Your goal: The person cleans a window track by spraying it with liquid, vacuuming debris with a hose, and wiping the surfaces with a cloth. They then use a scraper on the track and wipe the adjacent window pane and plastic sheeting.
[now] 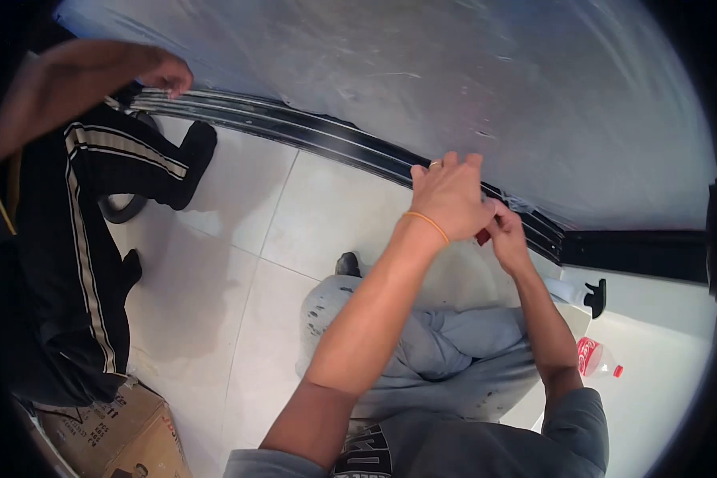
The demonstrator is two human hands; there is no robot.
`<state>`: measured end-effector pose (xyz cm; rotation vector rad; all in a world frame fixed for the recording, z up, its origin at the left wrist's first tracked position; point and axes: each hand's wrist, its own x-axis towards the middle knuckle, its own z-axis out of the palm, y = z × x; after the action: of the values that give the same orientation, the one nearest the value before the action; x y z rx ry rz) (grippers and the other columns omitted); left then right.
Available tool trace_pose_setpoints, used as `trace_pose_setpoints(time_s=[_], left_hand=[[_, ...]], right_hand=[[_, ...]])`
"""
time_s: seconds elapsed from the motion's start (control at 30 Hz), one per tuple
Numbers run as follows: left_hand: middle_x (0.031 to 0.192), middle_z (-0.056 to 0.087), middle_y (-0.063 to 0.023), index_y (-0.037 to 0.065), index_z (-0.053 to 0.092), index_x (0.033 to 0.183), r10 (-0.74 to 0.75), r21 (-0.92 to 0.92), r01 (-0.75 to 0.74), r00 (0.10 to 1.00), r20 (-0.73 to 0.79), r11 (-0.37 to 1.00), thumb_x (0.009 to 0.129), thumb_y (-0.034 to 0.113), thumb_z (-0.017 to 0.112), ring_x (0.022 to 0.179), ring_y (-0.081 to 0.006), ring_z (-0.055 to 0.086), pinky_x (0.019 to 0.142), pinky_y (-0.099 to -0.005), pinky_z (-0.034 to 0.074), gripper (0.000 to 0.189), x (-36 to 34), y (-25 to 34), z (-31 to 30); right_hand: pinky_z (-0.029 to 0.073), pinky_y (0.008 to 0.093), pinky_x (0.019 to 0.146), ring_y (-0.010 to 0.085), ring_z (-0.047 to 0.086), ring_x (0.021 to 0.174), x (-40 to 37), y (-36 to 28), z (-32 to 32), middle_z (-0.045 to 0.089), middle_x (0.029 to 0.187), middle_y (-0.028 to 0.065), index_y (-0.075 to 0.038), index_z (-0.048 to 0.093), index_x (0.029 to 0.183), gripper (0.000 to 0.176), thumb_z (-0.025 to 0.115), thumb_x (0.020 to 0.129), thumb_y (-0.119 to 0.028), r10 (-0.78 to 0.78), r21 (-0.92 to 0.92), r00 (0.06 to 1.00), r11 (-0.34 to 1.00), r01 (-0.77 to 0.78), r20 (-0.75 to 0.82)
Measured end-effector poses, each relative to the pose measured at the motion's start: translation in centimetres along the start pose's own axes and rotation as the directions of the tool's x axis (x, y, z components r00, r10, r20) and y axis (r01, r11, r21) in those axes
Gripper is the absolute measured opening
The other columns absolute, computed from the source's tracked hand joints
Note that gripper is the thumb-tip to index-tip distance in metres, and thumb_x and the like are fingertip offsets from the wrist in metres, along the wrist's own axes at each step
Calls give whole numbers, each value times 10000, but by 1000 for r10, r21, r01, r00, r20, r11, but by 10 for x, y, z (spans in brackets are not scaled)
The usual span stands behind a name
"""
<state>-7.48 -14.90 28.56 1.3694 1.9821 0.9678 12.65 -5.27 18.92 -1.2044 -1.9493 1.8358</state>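
My left hand [452, 191], with an orange band at the wrist and a ring, lies over the black metal track [334, 135] below the large greyish sheeted panel [422, 72]. Its fingers are spread and point toward the panel. Close against its right side, my right hand [508, 231] has bent fingers by a small dark red object [483, 237]. That object is mostly hidden between the hands, and its kind cannot be made out. Crumpled clear film [519, 202] shows at the panel's lower edge beside my right fingers.
Another person [80, 239] in black striped trousers is at the left, one hand near the track. A cardboard box [111, 430] lies lower left. At the right are a spray bottle [595, 298] and a red-labelled plastic bottle [597, 358]. White tiles [295, 215] cover the floor.
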Motion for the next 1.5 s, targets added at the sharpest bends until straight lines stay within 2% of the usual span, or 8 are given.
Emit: trace_pose_setpoints(time_s=[0.27, 0.43, 0.63, 0.9, 1.07, 1.37, 1.43, 1.5], left_hand=[[947, 715, -197, -19, 697, 952, 85, -60, -68, 928, 363, 996, 785, 296, 759, 927, -347, 693, 775, -346, 520, 362, 24, -4, 47], [857, 681, -82, -1, 652, 903, -48, -400, 140, 972, 232, 906, 836, 198, 708, 803, -170, 653, 778, -333, 518, 217, 23, -14, 53], [1047, 675, -80, -4, 616, 1116, -53, -766, 413, 893, 447, 493, 864, 138, 653, 948, -201, 649, 857, -339, 519, 292, 12, 3, 48], [1213, 658, -122, 11, 595, 1236, -2, -832, 506, 855, 519, 229, 855, 223, 562, 1138, -287, 620, 1028, -433, 467, 437, -7, 8, 39], [1230, 654, -127, 16, 596, 1241, 51, -893, 434, 895, 442, 123, 849, 230, 547, 1151, -303, 616, 1043, -449, 459, 449, 5, -10, 25], [1155, 658, -134, 54, 617, 1162, -193, -914, 398, 905, 379, 76, 837, 301, 645, 1126, -331, 624, 986, -539, 500, 410, 10, 3, 2], [947, 635, -49, 104, 609, 1038, -205, -935, 292, 946, 251, 203, 838, 292, 680, 862, -219, 631, 788, -417, 546, 283, 19, -21, 21], [945, 630, -52, 112, 614, 1009, -263, -881, 411, 899, 350, 233, 867, 285, 642, 866, -222, 627, 794, -401, 541, 226, 4, 5, 26]], right_hand=[[497, 285, 824, 127, 620, 939, -67, -11, -11, 659, 1074, 49, -23, 579, 1302, 374, 652, 968, -172, -166, 291, 927, 918, 270, -336], [482, 327, 949, 203, 632, 1101, -152, -2, -58, 664, 1187, 131, -35, 609, 1298, 395, 698, 922, -118, -561, -458, 498, 828, 324, -661], [492, 347, 954, 184, 622, 1094, -256, 48, -132, 661, 1184, 116, -14, 630, 1231, 319, 671, 940, -136, -362, -334, 95, 916, 222, -927], [441, 395, 1055, 297, 475, 1352, -239, 132, -180, 545, 1381, 236, -16, 432, 1458, 826, 838, 804, -314, -84, -59, 630, 996, 60, -772], [447, 357, 1029, 215, 563, 1224, -204, 118, -190, 630, 1268, 128, -1, 551, 1329, 626, 826, 822, -245, -78, 137, 764, 967, 214, -640], [355, 419, 1134, 352, 434, 1375, -166, 115, -182, 454, 1455, 283, 83, 401, 1445, 891, 766, 838, -458, -348, -483, 628, 874, -52, -696], [476, 382, 1013, 283, 600, 1178, -148, 84, -168, 614, 1232, 197, 69, 507, 1317, 599, 755, 887, -265, -386, -80, 721, 904, 421, -575], [515, 333, 899, 192, 651, 958, -134, 67, -165, 619, 1018, 93, 28, 512, 1265, 424, 714, 920, -114, -529, -369, 608, 849, 379, -592]])
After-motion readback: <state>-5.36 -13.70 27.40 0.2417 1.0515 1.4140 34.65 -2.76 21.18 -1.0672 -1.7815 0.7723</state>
